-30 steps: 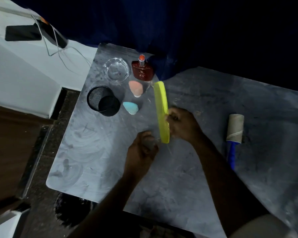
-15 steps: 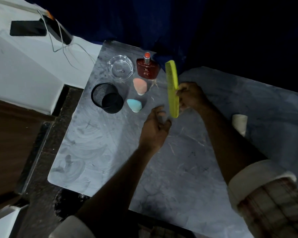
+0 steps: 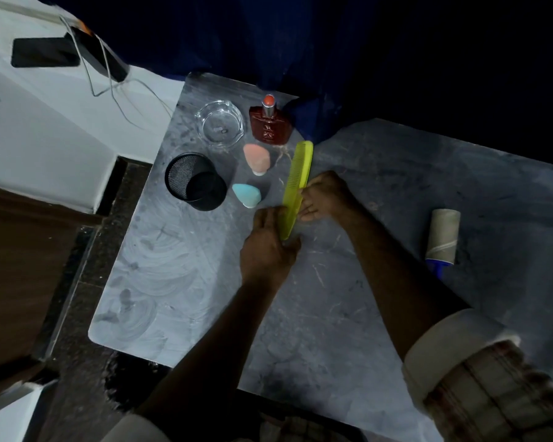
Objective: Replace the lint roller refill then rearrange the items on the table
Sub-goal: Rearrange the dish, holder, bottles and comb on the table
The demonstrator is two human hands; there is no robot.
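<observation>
A yellow-green comb (image 3: pixel 296 183) stands steeply over the grey table (image 3: pixel 179 282), its tip near the red bottle. My right hand (image 3: pixel 324 197) grips its middle from the right with curled fingers. My left hand (image 3: pixel 268 244) reaches up from below, and the comb's lower end sits between its thumb and its extended fingers. The lint roller (image 3: pixel 442 239), a bare cardboard-coloured roll on a blue handle, lies on the table to the right, apart from both hands.
At the back left of the table are a black mesh cup (image 3: pixel 193 181), a clear glass ashtray (image 3: pixel 219 126), a red perfume bottle (image 3: pixel 270 124), a pink sponge (image 3: pixel 256 157) and a blue sponge (image 3: pixel 247 194). A dark blue curtain hangs behind.
The comb, raised further back half a second ago, has come down and nearer. My left hand has moved to its lower end and now touches it.
</observation>
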